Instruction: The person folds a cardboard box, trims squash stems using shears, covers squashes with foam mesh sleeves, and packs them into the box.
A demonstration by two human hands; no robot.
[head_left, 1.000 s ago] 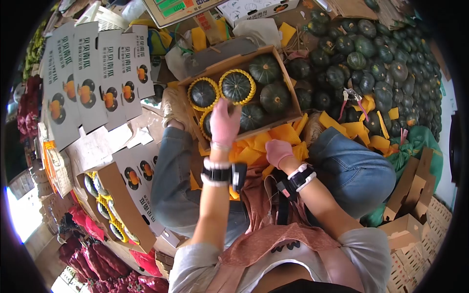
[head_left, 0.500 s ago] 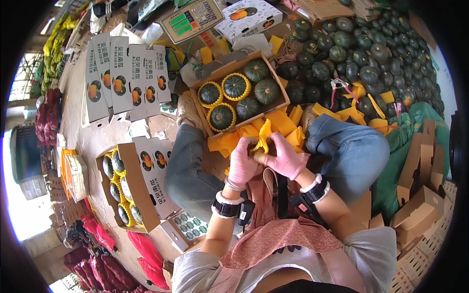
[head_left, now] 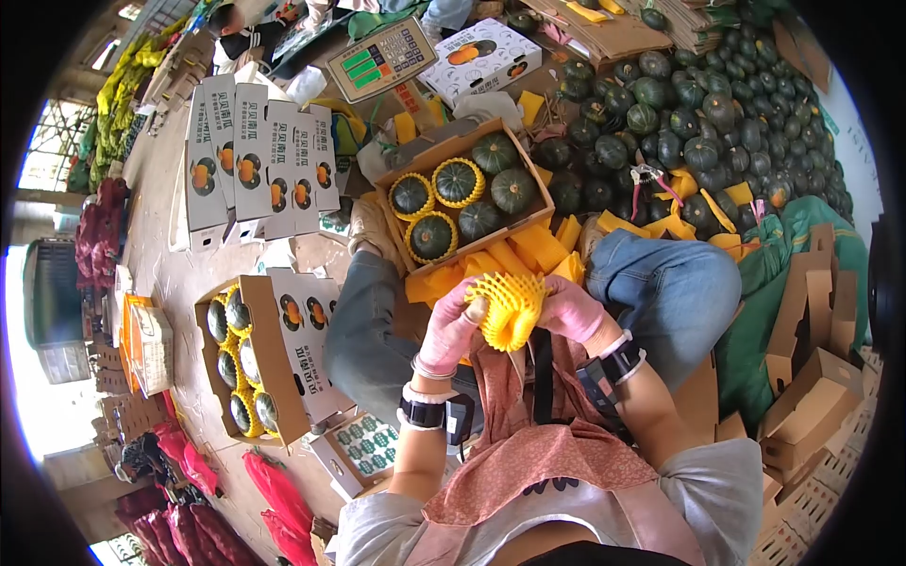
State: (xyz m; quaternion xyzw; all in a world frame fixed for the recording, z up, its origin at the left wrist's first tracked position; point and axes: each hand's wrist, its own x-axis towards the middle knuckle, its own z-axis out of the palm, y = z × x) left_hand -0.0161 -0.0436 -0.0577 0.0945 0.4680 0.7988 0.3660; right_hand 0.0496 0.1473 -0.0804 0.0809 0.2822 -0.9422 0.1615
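Between my hands a yellow foam net (head_left: 511, 309) is stretched open in a ring shape. My left hand (head_left: 449, 328), in a pink glove, grips its left side; my right hand (head_left: 574, 307), gloved too, grips its right side. Just beyond them stands an open cardboard box (head_left: 461, 250) with several dark green pumpkins. Three of these, including one pumpkin (head_left: 432, 237) at the near left corner, sit in yellow nets. The others, such as the pumpkin (head_left: 512, 191) on the right, are bare. Flat yellow nets (head_left: 540, 248) lie between the box and my hands.
A large pumpkin heap (head_left: 703, 123) fills the back right, with pink-handled clippers (head_left: 647, 179) on it. Behind the box are a scale (head_left: 382, 59) and a printed carton (head_left: 481, 58). Printed cartons (head_left: 253, 156) and a packed box (head_left: 274, 358) stand left. A person (head_left: 231, 38) is at the far left.
My left hand has left the box and joined my right hand. The yellow net, bunched up half a second ago, is now spread open between them. The view has shifted.
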